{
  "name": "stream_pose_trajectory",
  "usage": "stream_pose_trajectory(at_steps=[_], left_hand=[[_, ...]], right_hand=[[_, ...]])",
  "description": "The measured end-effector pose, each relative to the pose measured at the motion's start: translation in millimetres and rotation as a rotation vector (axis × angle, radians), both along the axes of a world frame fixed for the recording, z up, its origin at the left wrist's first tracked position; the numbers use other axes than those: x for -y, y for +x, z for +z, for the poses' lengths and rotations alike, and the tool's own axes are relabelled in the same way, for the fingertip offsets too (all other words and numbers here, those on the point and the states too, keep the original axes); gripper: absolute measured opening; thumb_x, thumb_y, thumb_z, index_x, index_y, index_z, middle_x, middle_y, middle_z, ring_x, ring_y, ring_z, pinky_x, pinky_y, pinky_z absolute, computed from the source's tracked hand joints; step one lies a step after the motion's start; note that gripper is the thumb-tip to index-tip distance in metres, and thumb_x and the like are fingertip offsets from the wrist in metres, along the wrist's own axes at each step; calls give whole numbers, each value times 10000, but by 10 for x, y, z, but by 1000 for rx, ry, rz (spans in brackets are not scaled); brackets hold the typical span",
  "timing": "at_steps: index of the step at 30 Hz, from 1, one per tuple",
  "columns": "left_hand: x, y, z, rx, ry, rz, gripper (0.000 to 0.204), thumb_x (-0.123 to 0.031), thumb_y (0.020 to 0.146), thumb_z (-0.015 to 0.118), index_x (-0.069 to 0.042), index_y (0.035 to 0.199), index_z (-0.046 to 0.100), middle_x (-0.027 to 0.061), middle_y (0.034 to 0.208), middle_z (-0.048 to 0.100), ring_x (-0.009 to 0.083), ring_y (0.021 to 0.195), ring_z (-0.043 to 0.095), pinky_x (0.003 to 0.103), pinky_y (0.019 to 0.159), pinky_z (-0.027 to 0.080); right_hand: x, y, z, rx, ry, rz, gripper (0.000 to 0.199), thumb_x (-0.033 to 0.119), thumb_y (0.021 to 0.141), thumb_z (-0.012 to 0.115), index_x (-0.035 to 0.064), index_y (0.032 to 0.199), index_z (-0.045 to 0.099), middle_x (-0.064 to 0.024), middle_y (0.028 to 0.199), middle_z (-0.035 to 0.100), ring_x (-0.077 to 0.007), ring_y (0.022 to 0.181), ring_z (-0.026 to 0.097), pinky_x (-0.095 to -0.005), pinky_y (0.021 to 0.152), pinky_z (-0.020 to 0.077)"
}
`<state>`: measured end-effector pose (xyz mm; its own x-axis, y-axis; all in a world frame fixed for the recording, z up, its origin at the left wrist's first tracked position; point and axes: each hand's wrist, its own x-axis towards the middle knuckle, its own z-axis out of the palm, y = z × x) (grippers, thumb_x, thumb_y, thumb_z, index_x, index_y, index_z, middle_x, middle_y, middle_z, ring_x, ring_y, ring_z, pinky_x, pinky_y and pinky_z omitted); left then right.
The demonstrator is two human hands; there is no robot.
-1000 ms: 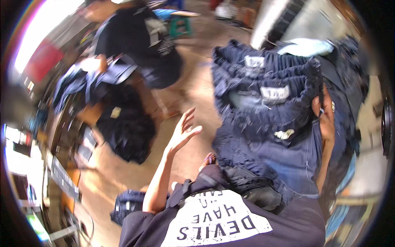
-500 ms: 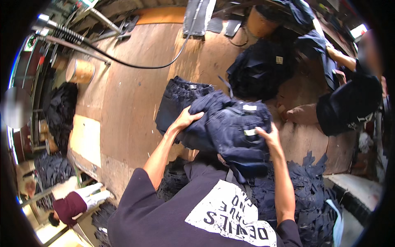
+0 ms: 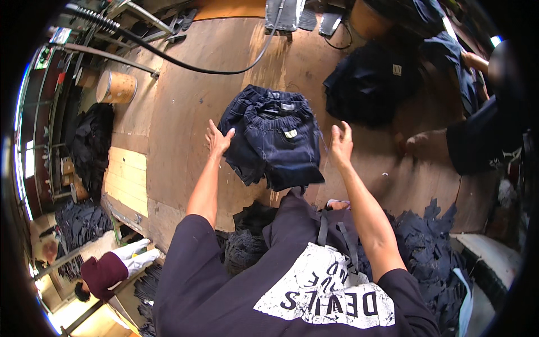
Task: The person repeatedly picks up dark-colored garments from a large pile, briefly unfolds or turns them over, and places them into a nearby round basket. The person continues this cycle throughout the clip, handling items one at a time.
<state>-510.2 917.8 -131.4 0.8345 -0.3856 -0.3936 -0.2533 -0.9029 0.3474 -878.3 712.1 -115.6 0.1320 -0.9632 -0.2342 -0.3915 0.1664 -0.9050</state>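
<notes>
A small stack of dark blue denim shorts (image 3: 292, 151) lies on the brown wooden floor in front of me, elastic waistbands toward the far side. Pale labels show at the waist and on the front of the top pair. Just left of the stack is my left hand (image 3: 218, 140), fingers spread, its thumb close to the denim. On the other side, my right hand (image 3: 341, 145) is held a little apart from the shorts, fingers parted and nothing in them.
A dark garment pile (image 3: 370, 84) lies at the far right, near a co-worker's bare leg (image 3: 429, 143). Heaps of dark cloth pieces (image 3: 429, 247) sit by my right side. A black cable (image 3: 224, 72) hangs across the far side. A round drum (image 3: 117, 87) stands at left.
Both hands have let go of the shorts. The pair that I held now lies on top of the other shorts, and my hands have drawn apart to either side.
</notes>
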Motion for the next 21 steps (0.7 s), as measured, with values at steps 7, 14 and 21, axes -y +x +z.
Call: stream_pose_trajectory(at_steps=[7,14,21], left_hand=[[-41,-1108,-268,39,-425,-407,792,-28,856,743,-109,1571,413,239,1600,377,437,1499,362,508,1250,312],[857,-359,-117,460,-63,-1105,705,-23,767,744,-195,1434,595,104,1595,411,343,1433,432,499,1118,422],[1210,-139,-610,702,-282,-1143,200,-163,885,655,-77,1002,793,178,1422,622,416,1233,599,533,963,513]], right_hand=[[-495,-2463,-299,-146,110,99,453,291,1004,728,55,1378,630,-202,1198,752,-253,1107,734,-372,946,570],[-2312,-4521,-116,-455,609,-414,396,225,966,760,73,1324,684,-113,1126,757,-184,873,726,-318,746,606],[-3112,-4438,301,-273,787,-455,426,205,970,763,86,1366,663,-124,1118,762,-203,914,743,-341,770,603]])
